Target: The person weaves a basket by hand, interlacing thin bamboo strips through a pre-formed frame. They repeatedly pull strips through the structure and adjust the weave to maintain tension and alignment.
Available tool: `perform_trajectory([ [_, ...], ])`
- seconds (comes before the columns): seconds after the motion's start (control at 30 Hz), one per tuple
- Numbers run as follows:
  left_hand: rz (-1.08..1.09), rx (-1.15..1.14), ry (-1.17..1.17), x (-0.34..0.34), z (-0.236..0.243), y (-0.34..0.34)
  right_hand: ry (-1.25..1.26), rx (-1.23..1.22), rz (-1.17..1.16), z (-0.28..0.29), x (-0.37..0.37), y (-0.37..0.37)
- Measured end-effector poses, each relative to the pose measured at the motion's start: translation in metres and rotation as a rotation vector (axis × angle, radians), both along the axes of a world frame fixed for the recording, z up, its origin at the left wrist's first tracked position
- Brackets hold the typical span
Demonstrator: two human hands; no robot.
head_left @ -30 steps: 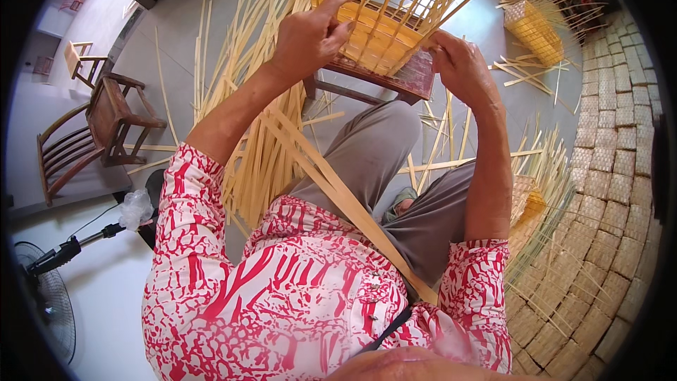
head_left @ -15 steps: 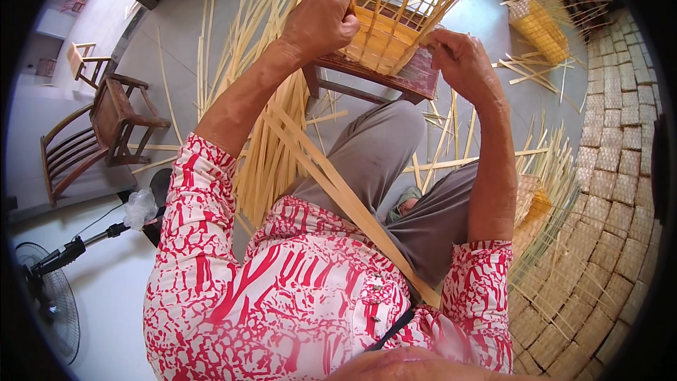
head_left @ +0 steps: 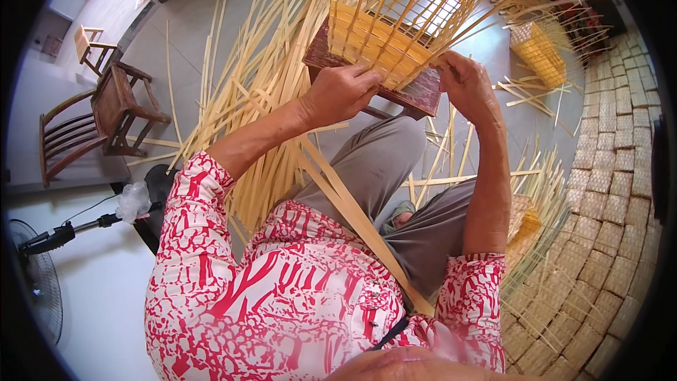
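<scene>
A half-woven bamboo basket (head_left: 381, 39), with long upright strips fanning out from it, rests on a dark red stool (head_left: 423, 93) in front of my knees. My left hand (head_left: 344, 93) is at the basket's near lower edge, thumb and fingers pinched together against its wall. By the basket's right corner, my right hand (head_left: 468, 86) is closed with its fingertips curled in. Whatever lies between those right fingertips is too small to make out. Across my lap runs a bundle of wide flat strips (head_left: 345, 201).
Many loose bamboo strips (head_left: 264, 148) lie to the left of the stool. Wooden chairs (head_left: 116, 109) and a fan (head_left: 39, 275) stand further left. At the right are another yellow basket (head_left: 539, 56) and stacked rows of woven pieces (head_left: 603, 197).
My left hand has come down from the basket's upper left strips to its near lower edge. The basket appears turned, and my right hand has dropped slightly at its right corner.
</scene>
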State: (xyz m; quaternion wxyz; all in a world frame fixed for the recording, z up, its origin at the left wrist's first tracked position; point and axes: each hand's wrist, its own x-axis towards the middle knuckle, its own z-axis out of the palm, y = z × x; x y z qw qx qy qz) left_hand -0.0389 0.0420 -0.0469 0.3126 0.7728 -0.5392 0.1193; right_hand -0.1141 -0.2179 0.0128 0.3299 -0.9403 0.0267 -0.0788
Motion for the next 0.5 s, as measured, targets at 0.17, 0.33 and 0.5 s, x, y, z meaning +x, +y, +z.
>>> perform_trajectory([
  [0.17,-0.052,-0.200,0.013,0.004,0.037,-0.036,-0.009,-0.039,-0.009,0.003,-0.003,0.006],
  [0.33,-0.001,-0.291,0.104,0.011,0.044,-0.050,-0.078,-0.052,0.011,-0.004,-0.001,0.006],
  [0.5,-0.019,-0.328,0.104,0.013,0.045,-0.057,-0.076,-0.056,-0.020,-0.005,-0.003,0.009],
])
